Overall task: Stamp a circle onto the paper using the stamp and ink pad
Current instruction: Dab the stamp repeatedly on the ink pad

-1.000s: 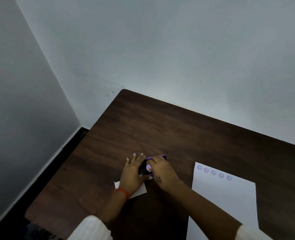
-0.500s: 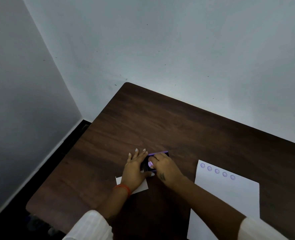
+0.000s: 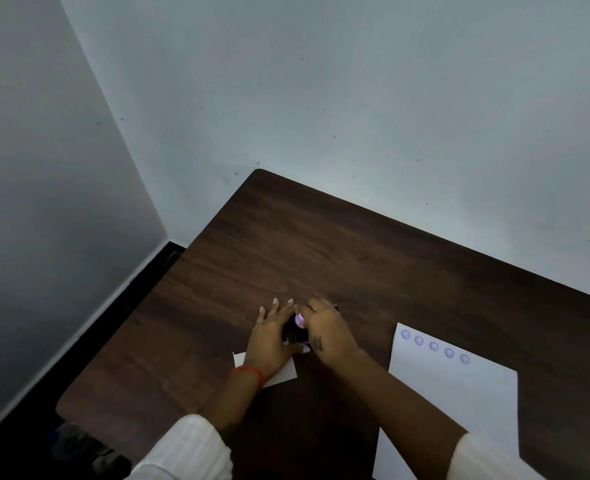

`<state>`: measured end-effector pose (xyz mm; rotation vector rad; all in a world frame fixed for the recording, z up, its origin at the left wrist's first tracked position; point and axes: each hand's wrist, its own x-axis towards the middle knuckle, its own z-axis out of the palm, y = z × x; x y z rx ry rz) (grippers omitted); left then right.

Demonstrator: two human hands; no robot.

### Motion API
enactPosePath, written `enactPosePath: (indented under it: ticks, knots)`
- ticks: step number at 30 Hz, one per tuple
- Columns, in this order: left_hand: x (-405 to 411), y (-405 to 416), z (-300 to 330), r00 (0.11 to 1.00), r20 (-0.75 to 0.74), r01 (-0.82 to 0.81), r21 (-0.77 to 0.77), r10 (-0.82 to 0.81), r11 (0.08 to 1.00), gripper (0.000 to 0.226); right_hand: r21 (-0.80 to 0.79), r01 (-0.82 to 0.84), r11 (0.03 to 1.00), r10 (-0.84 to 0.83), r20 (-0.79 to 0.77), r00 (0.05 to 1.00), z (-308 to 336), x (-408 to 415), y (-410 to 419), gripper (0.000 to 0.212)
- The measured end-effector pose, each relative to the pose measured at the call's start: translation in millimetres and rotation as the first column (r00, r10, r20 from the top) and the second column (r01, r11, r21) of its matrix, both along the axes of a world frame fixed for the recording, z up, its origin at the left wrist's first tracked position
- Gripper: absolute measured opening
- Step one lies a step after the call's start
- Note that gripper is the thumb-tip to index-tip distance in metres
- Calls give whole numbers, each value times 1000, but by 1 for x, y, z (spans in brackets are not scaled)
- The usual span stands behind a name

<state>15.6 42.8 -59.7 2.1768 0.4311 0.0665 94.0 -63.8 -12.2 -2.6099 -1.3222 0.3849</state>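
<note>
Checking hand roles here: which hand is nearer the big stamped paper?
Right. The right hand is at the ink pad, just left of the paper; the left hand lies farther left.

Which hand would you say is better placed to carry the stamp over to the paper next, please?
Probably the right hand: it grips the purple stamp over the ink pad and lies nearer the paper. The left hand rests flat, steadying the pad.
</note>
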Motion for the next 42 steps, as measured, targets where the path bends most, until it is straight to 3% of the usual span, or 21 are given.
enactPosePath:
  ticks: [6,12,17,20,22,24,26,32,38,42]
  knots:
    - [1,-1,2,1000,-1,-23,-30,23,999,82,-79,-71,994,69,-24,997,5,14,4,32]
    - [1,-1,0,999,15,-32,8,31,999,78,22,82,996,-82,-2,997,-2,-5,5,33]
    - [1,-2,1,999,14,-47,-46,48,998,83,-36,-68,997,68,-18,998,1,14,0,34]
    - [1,-3,0,999,12,-43,-15,43,999,81,1,18,1000,-18,-19,1000,0,3,3,36]
    - [1,-2,1,999,2,-35,-20,35,999,80,44,66,997,-63,-60,996,6,1,6,25]
    - [2,0,2,1000,-12,-19,-32,19,999,80,96,134,986,-116,-169,979,16,9,4,14]
    - [1,0,4,1000,-24,-12,-27,11,1000,81,156,194,969,-151,-250,956,22,19,-3,17]
    - [0,0,3,999,-29,-17,-15,16,1000,82,38,75,996,-69,-140,988,2,-1,-20,24]
    - [1,1,2,999,-34,3,-6,-3,1000,82,-73,-152,986,147,-75,986,11,6,-18,30]
    - [1,1,3,999,-37,18,11,-17,1000,80,-38,-44,998,42,-48,998,7,0,-15,28]
